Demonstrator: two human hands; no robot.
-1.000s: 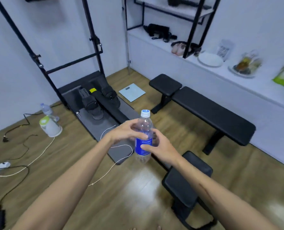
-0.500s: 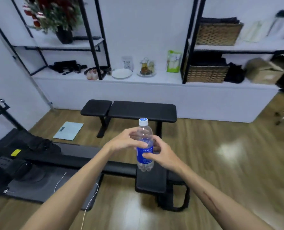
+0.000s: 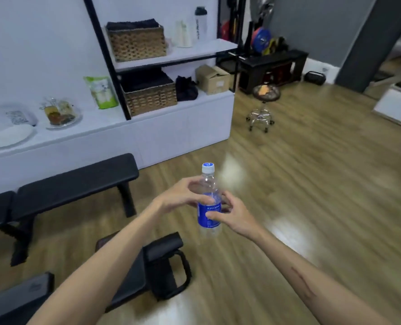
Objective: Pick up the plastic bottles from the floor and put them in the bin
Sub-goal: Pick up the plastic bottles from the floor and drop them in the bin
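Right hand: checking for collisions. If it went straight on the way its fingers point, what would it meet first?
The right hand already grips the bottle; beyond it, probably the left hand.

Bottle (image 3: 209, 208): mid-body partly hidden by fingers of both hands. Black bench (image 3: 75, 181) left of bottle: cut off by left edge. Floor (image 3: 312, 184) blurred. Label text too small to read.
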